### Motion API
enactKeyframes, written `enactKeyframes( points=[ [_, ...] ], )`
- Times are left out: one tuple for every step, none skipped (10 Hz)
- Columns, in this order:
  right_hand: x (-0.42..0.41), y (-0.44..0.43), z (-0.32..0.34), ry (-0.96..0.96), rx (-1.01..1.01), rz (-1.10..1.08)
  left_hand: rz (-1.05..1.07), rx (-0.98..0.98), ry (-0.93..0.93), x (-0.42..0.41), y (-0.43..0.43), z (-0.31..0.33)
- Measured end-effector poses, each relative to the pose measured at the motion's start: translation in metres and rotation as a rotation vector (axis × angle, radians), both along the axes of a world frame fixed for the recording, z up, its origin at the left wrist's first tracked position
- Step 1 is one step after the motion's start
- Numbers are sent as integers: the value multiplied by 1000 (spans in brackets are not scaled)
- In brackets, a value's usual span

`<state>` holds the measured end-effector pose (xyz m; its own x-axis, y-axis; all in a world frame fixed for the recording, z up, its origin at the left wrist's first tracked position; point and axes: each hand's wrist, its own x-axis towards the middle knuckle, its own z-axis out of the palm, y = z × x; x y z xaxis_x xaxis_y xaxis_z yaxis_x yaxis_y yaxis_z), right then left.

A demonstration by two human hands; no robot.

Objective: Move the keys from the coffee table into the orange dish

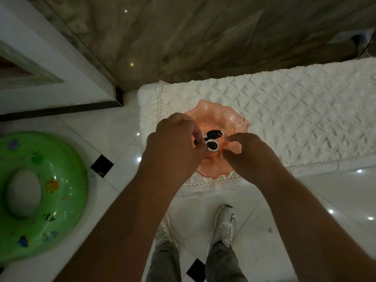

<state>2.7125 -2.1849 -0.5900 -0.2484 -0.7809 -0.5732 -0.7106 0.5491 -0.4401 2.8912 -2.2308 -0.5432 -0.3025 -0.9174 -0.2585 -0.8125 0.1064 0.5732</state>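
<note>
An orange glass dish [230, 121] with a wavy rim sits near the left end of a white quilted cover. In its bowl lie the keys [213, 140], a bunch with black and white fobs. My left hand [176, 143] hovers over the dish's left side with its fingers pinched on the bunch's ring end. My right hand [243, 148] rests at the dish's right edge, fingers curled and apart, and I cannot tell whether they touch the rim. Both hands hide the near part of the dish.
The white quilted cover [284, 110] with a lace border lies over a low surface. A green inflatable ring [46, 192] sits on the tiled floor at left. A marble wall [183, 37] rises behind. My feet in white shoes [224, 222] stand below the dish.
</note>
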Motion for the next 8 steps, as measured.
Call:
enactKeyframes(
  points=[
    [-5,1,4,-11,34,8,-2,17,-87,-2,3,-17],
    [-3,4,1,-12,33,37,-1,38,-171,-1,7,-36],
    [-3,8,-4,-15,-1,18,6,61,-228,1,14,-53],
    [-4,10,-7,-42,-2,5,13,72,-231,5,19,-61],
    [-6,11,-7,-96,25,-40,15,77,-252,9,21,-63],
    [-7,13,-2,-108,30,-42,13,100,-237,9,21,-60],
    [-6,11,7,-109,15,-19,47,81,-143,7,19,-47],
    [-7,9,21,-138,11,-31,79,42,-109,4,16,-26]
  ],
)
